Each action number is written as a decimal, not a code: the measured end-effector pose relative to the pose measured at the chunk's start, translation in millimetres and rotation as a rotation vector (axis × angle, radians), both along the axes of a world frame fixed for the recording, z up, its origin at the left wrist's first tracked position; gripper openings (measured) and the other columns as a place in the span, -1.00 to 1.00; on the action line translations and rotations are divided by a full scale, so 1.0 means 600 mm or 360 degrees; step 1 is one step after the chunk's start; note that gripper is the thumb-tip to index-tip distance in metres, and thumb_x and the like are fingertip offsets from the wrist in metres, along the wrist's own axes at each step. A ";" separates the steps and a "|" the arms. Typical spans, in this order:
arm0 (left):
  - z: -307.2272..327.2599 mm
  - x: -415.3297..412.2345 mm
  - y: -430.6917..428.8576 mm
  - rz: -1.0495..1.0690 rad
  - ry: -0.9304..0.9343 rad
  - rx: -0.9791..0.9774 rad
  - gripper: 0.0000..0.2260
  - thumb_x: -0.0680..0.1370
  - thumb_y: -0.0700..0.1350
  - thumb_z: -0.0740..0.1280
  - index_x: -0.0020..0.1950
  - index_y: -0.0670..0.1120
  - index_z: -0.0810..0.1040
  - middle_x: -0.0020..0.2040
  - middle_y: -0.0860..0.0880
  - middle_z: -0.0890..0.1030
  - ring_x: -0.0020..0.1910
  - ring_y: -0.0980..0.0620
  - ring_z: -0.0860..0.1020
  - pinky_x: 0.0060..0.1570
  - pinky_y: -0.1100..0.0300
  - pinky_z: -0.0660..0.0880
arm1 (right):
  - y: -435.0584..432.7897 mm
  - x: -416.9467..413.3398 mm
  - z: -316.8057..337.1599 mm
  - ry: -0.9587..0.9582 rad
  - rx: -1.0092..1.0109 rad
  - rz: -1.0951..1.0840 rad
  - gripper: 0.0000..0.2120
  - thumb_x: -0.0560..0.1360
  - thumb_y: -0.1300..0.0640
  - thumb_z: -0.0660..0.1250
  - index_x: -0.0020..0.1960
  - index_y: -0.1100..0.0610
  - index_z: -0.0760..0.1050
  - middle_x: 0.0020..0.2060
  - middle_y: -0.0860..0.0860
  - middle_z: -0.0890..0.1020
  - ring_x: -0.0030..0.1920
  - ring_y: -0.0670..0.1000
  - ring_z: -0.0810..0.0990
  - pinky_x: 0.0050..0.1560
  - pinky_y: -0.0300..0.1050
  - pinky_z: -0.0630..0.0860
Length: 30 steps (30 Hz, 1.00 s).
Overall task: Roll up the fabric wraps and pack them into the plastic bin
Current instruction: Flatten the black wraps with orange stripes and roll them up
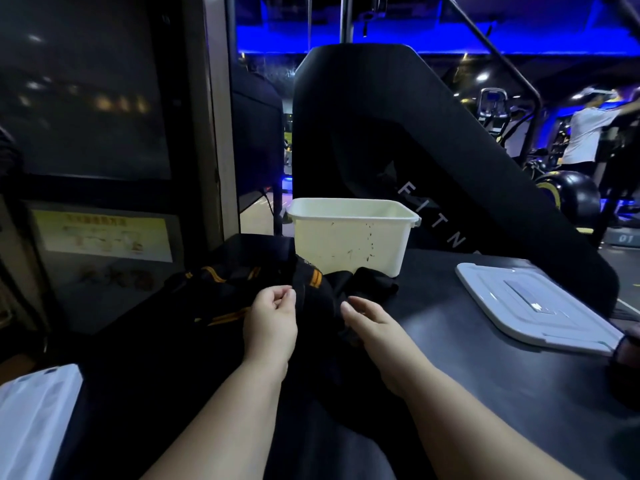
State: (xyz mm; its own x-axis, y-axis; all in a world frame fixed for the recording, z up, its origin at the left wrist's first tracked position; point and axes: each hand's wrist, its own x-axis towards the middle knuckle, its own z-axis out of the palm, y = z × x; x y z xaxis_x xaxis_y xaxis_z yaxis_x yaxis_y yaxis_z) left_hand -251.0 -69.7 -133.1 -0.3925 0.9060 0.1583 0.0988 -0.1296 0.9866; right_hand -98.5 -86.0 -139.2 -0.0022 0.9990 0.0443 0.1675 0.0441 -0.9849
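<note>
A heap of black fabric wraps (242,282) with orange stripes lies on the dark surface in front of the white plastic bin (349,237). The bin stands upright with nothing visible inside. My left hand (272,323) pinches the edge of one black wrap (313,296) between thumb and fingertips. My right hand (370,323) sits just right of it, fingers curled into the same dark fabric; the grip is partly hidden.
The bin's white lid (530,303) lies flat at the right on the dark surface (450,341). A large black machine housing (381,133) rises behind the bin. A white bag (34,417) sits at lower left. A person (588,133) exercises far right.
</note>
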 end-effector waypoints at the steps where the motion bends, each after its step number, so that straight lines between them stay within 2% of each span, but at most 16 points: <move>1: 0.001 0.004 -0.008 -0.0044 -0.0006 0.0015 -0.93 0.63 -0.05 0.27 0.04 0.06 0.54 -0.04 0.10 0.61 -0.09 0.14 0.57 -0.02 0.09 0.57 | -0.003 0.001 0.001 0.0040 -0.0011 -0.0009 -0.61 0.51 -0.19 0.33 0.28 -0.08 0.49 0.08 -0.14 0.63 0.08 -0.12 0.61 0.25 -0.03 0.52; 3: 0.006 0.014 -0.024 -0.0139 0.0019 0.0038 -0.93 0.62 -0.06 0.28 0.04 0.03 0.56 -0.14 0.12 0.59 -0.22 0.19 0.53 -0.19 0.22 0.53 | -0.005 0.001 0.003 0.0085 -0.0008 -0.0058 -0.68 0.50 -0.25 0.31 0.15 -0.11 0.55 0.04 -0.12 0.66 0.07 -0.06 0.63 0.23 0.04 0.54; 7: 0.012 0.023 -0.044 -0.0300 0.0104 0.0035 -0.95 0.57 -0.10 0.37 -0.01 -0.03 0.62 -0.19 0.06 0.63 -0.26 0.16 0.54 -0.26 0.30 0.49 | -0.007 0.012 0.005 0.0120 -0.0001 -0.0229 -0.51 0.35 -0.43 0.31 0.03 -0.07 0.58 -0.07 -0.04 0.69 -0.04 0.06 0.68 0.13 0.17 0.59; 9: 0.011 0.024 -0.048 -0.0389 0.0140 0.0013 -0.99 0.53 -0.11 0.42 -0.07 -0.03 0.64 -0.21 0.05 0.66 -0.25 0.13 0.58 -0.23 0.30 0.50 | -0.012 0.021 0.007 0.0110 -0.0023 -0.0273 -0.49 0.35 -0.43 0.31 0.00 -0.02 0.58 -0.09 0.00 0.69 -0.05 0.06 0.68 0.12 0.16 0.59; 12: 0.007 0.025 -0.046 -0.0414 0.0197 0.0013 -0.96 0.47 -0.12 0.49 -0.12 -0.02 0.66 -0.23 0.03 0.69 -0.19 0.08 0.64 -0.10 0.19 0.56 | -0.012 0.028 0.007 0.0131 -0.0079 -0.0270 -0.33 0.17 -0.52 0.33 -0.03 0.02 0.57 -0.10 0.04 0.69 -0.03 0.10 0.68 0.09 0.20 0.60; 14: 0.006 0.025 -0.044 -0.0391 0.0185 0.0024 -0.90 0.44 -0.11 0.52 -0.10 -0.01 0.64 -0.22 0.02 0.69 -0.17 0.07 0.66 -0.02 0.11 0.60 | -0.013 0.025 0.008 0.0108 -0.0052 -0.0316 -0.32 0.12 -0.53 0.36 -0.04 -0.02 0.52 -0.11 0.02 0.67 -0.03 0.11 0.67 0.07 0.22 0.61; 16: 0.007 0.024 -0.043 -0.0348 0.0163 0.0047 -0.79 0.41 -0.10 0.55 -0.03 -0.01 0.58 -0.13 0.01 0.68 -0.11 0.07 0.65 0.02 0.09 0.59 | -0.013 0.021 0.007 0.0056 -0.0005 -0.0352 -0.39 0.11 -0.50 0.38 -0.02 -0.15 0.45 -0.08 -0.05 0.63 -0.02 0.05 0.65 0.07 0.18 0.61; 19: 0.007 0.018 -0.041 -0.0109 0.0454 0.0112 -0.57 0.34 -0.02 0.59 0.12 -0.01 0.49 0.10 0.08 0.56 0.09 0.06 0.51 0.10 0.15 0.46 | -0.012 0.020 0.006 -0.0014 0.0013 -0.0290 -0.37 0.10 -0.50 0.41 0.10 -0.34 0.38 0.06 -0.05 0.65 0.07 0.00 0.64 0.15 0.09 0.58; 21: 0.006 0.013 -0.037 -0.0008 0.0642 0.0173 -0.43 0.32 0.00 0.60 0.26 -0.01 0.46 0.26 0.04 0.47 0.27 0.00 0.40 0.25 0.10 0.37 | -0.009 0.024 0.004 -0.0032 0.0003 -0.0238 -0.26 0.14 -0.44 0.45 0.27 -0.29 0.40 0.11 -0.08 0.65 0.12 -0.05 0.62 0.23 0.02 0.54; 23: 0.005 0.010 -0.034 -0.0046 0.0732 0.0189 -0.36 0.34 0.03 0.57 0.37 0.01 0.43 0.39 0.02 0.40 0.39 -0.04 0.31 0.37 0.09 0.28 | -0.009 0.027 0.006 -0.0181 0.0006 -0.0239 -0.42 0.29 -0.26 0.50 0.26 -0.13 0.52 0.09 -0.16 0.65 0.12 -0.11 0.61 0.24 -0.06 0.52; 26: 0.004 0.010 -0.035 -0.0153 0.0828 0.0078 -0.48 0.47 0.08 0.45 0.41 0.08 0.43 0.48 0.11 0.30 0.46 -0.01 0.17 0.41 0.15 0.12 | -0.008 0.035 0.007 -0.0327 0.0022 -0.0306 -0.71 0.38 -0.08 0.52 0.06 -0.02 0.65 -0.08 -0.14 0.71 0.00 -0.12 0.66 0.17 -0.04 0.57; 28: 0.003 0.007 -0.030 -0.0097 0.0858 0.0111 -0.57 0.53 0.04 0.39 0.38 0.04 0.47 0.44 0.09 0.37 0.43 -0.02 0.21 0.38 0.20 0.13 | -0.007 0.044 0.008 -0.0340 0.0016 -0.0337 -0.74 0.37 -0.05 0.53 0.02 -0.01 0.66 -0.11 -0.13 0.71 -0.02 -0.11 0.66 0.16 -0.03 0.57; 30: 0.005 0.002 -0.026 -0.0024 0.0890 0.0133 -0.64 0.57 0.00 0.35 0.35 -0.01 0.50 0.39 0.04 0.44 0.40 -0.04 0.26 0.34 0.22 0.13 | -0.009 0.056 0.013 -0.0353 -0.0003 -0.0329 -0.72 0.39 0.02 0.52 0.09 -0.01 0.63 -0.03 -0.13 0.69 0.02 -0.11 0.64 0.14 -0.10 0.56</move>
State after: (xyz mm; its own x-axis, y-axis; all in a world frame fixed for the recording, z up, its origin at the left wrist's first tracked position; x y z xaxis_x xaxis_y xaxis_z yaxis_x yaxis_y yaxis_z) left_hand -249.9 -85.3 -130.3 -0.2153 0.8864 0.4099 0.6012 -0.2104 0.7709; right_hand -65.2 -91.4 -131.2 0.1916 0.9794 0.0635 0.3841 -0.0153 -0.9232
